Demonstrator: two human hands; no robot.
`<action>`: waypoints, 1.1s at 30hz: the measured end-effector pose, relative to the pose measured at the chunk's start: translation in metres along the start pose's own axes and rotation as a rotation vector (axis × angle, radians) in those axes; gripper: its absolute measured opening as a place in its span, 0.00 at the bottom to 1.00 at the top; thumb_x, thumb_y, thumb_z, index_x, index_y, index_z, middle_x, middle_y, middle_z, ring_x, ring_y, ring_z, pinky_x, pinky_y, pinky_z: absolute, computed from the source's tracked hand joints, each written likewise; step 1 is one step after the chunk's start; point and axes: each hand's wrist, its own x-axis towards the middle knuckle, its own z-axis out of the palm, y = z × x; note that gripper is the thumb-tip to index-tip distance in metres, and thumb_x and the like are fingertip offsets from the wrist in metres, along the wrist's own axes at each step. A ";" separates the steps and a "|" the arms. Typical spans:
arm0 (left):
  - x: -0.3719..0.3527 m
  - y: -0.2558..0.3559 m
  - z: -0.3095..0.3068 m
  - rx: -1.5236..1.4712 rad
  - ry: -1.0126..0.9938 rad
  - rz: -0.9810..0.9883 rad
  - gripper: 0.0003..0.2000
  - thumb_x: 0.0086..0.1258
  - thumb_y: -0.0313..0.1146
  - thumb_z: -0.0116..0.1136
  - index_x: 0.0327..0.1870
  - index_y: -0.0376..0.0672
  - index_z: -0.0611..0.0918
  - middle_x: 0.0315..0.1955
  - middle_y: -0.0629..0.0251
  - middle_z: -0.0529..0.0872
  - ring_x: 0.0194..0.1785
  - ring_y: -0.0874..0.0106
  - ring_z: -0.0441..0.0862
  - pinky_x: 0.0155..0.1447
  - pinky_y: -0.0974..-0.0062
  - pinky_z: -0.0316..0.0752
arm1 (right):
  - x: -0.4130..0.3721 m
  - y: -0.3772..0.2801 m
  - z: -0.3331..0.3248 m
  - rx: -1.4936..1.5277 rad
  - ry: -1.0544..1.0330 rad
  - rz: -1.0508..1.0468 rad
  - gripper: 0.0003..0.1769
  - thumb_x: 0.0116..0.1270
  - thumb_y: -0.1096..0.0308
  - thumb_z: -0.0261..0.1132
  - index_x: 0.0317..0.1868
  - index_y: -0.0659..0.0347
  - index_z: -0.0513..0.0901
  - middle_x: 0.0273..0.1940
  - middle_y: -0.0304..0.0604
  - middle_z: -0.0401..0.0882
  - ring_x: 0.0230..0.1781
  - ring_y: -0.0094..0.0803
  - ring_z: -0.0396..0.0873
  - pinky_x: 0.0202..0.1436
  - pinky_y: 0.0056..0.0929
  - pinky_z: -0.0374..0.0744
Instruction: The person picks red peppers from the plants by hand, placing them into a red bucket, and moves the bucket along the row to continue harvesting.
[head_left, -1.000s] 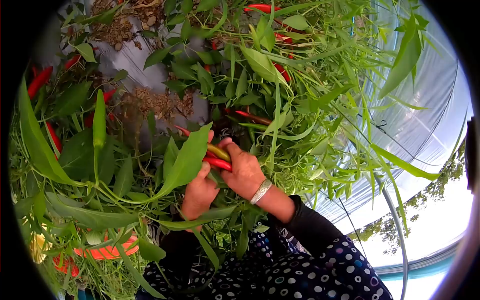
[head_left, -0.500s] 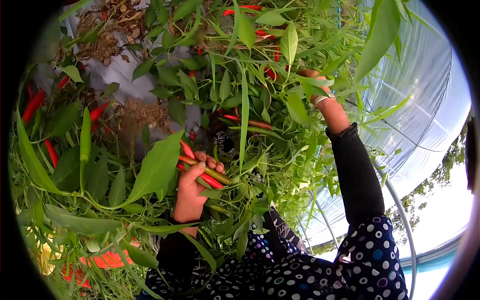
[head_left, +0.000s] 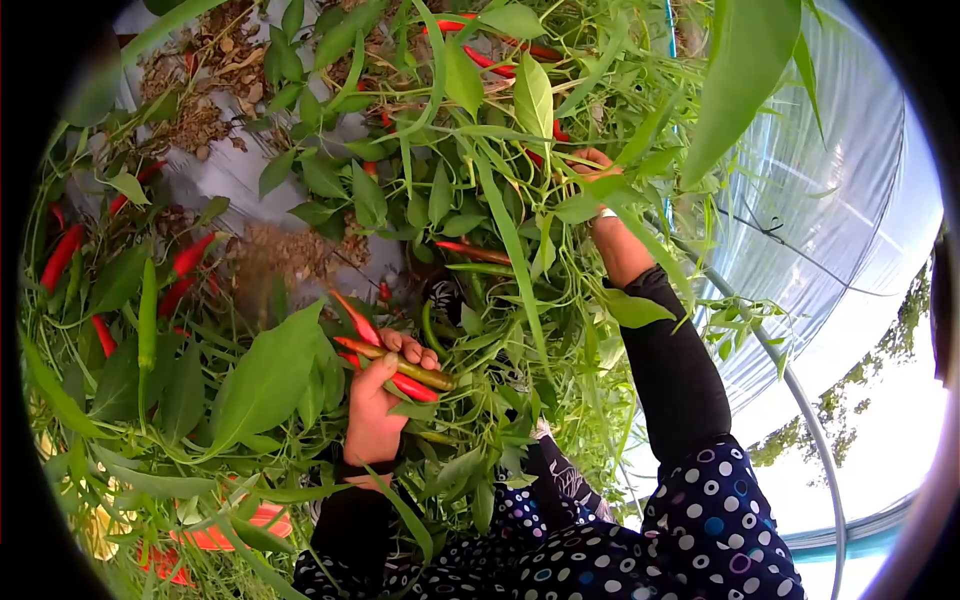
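Note:
My left hand (head_left: 378,405) is closed around a small bunch of picked peppers (head_left: 415,388), some red and one brownish green, lying across the fingers. My right hand (head_left: 605,185) reaches into the plant at the upper middle, close to a red pepper (head_left: 535,157); leaves partly cover its fingers, and I cannot make out whether they hold anything. Between the hands, a dark red pepper (head_left: 475,252) hangs just above a green one (head_left: 482,270).
More red peppers (head_left: 63,257) hang at the left, beside a green one (head_left: 148,315). A large leaf (head_left: 265,385) is close to my left hand. Grey ground sheet (head_left: 215,185) lies behind. A metal pole (head_left: 812,425) and plastic film (head_left: 830,230) stand at the right. A red container (head_left: 235,530) shows lower left.
My right hand has moved left, nearer the red peppers at the upper middle. My left hand has shifted slightly left and down in view, with the same peppers in it.

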 end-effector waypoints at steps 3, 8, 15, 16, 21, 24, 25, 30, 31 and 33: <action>0.000 -0.001 -0.001 0.001 -0.002 -0.017 0.08 0.60 0.29 0.52 0.39 0.44 0.70 0.33 0.63 0.74 0.42 0.65 0.73 0.52 0.64 0.68 | 0.010 -0.001 -0.011 -0.002 0.124 0.034 0.05 0.56 0.82 0.54 0.31 0.69 0.78 0.29 0.44 0.80 0.26 0.25 0.78 0.32 0.22 0.78; -0.002 -0.002 -0.003 0.060 0.048 0.003 0.08 0.59 0.29 0.52 0.39 0.43 0.70 0.32 0.63 0.74 0.42 0.64 0.73 0.52 0.64 0.68 | 0.038 -0.005 0.009 -1.248 -0.213 -0.842 0.12 0.54 0.77 0.58 0.41 0.61 0.78 0.40 0.46 0.80 0.35 0.39 0.80 0.39 0.35 0.77; 0.000 -0.005 -0.009 0.032 0.049 -0.002 0.08 0.59 0.29 0.52 0.38 0.43 0.70 0.32 0.62 0.75 0.43 0.64 0.74 0.52 0.63 0.69 | 0.055 -0.021 0.013 -1.955 -0.545 -0.580 0.14 0.61 0.66 0.54 0.45 0.63 0.76 0.38 0.50 0.79 0.41 0.42 0.78 0.40 0.38 0.75; 0.000 -0.006 -0.010 0.030 0.051 0.001 0.08 0.59 0.29 0.52 0.38 0.43 0.70 0.32 0.62 0.75 0.43 0.64 0.74 0.52 0.63 0.69 | 0.058 -0.012 0.011 -1.944 -0.442 -0.633 0.14 0.62 0.67 0.53 0.45 0.63 0.76 0.39 0.49 0.79 0.41 0.41 0.78 0.42 0.37 0.75; 0.001 -0.006 -0.005 0.052 0.073 0.017 0.08 0.59 0.29 0.52 0.38 0.43 0.70 0.33 0.62 0.76 0.42 0.64 0.74 0.51 0.63 0.70 | 0.088 0.012 -0.002 -1.727 -0.689 -0.790 0.14 0.62 0.68 0.55 0.47 0.60 0.76 0.45 0.50 0.77 0.40 0.43 0.77 0.45 0.35 0.75; 0.001 -0.007 -0.009 0.091 0.101 0.007 0.09 0.58 0.29 0.53 0.38 0.43 0.70 0.32 0.61 0.76 0.41 0.63 0.75 0.51 0.63 0.70 | 0.085 0.007 0.002 -1.657 -0.693 -0.717 0.14 0.60 0.66 0.57 0.46 0.61 0.77 0.44 0.51 0.77 0.40 0.44 0.76 0.45 0.36 0.75; 0.000 -0.008 -0.009 0.073 0.115 0.002 0.09 0.58 0.29 0.54 0.38 0.43 0.70 0.32 0.61 0.76 0.40 0.62 0.75 0.51 0.63 0.70 | 0.083 0.007 0.001 -1.622 -0.696 -0.675 0.15 0.59 0.65 0.59 0.45 0.62 0.78 0.43 0.51 0.77 0.41 0.45 0.76 0.45 0.36 0.75; -0.001 -0.006 0.000 0.029 0.115 0.020 0.08 0.58 0.27 0.52 0.38 0.42 0.70 0.32 0.61 0.76 0.42 0.62 0.75 0.51 0.62 0.70 | 0.084 0.017 -0.029 -1.611 -0.877 -0.650 0.17 0.61 0.69 0.54 0.51 0.58 0.74 0.46 0.54 0.76 0.41 0.49 0.76 0.45 0.39 0.75; -0.003 -0.006 0.004 0.058 0.156 0.028 0.08 0.58 0.27 0.52 0.38 0.42 0.70 0.32 0.60 0.76 0.42 0.62 0.75 0.51 0.62 0.70 | 0.103 0.035 -0.041 -1.453 -0.880 -0.525 0.18 0.60 0.69 0.55 0.53 0.59 0.72 0.46 0.55 0.75 0.41 0.50 0.75 0.44 0.40 0.74; -0.003 -0.005 0.004 0.030 0.155 0.025 0.08 0.58 0.26 0.52 0.38 0.41 0.70 0.32 0.60 0.76 0.42 0.62 0.74 0.51 0.62 0.70 | 0.097 0.035 -0.036 -1.252 -0.829 -0.414 0.25 0.55 0.72 0.59 0.56 0.60 0.68 0.43 0.59 0.75 0.39 0.54 0.74 0.44 0.43 0.73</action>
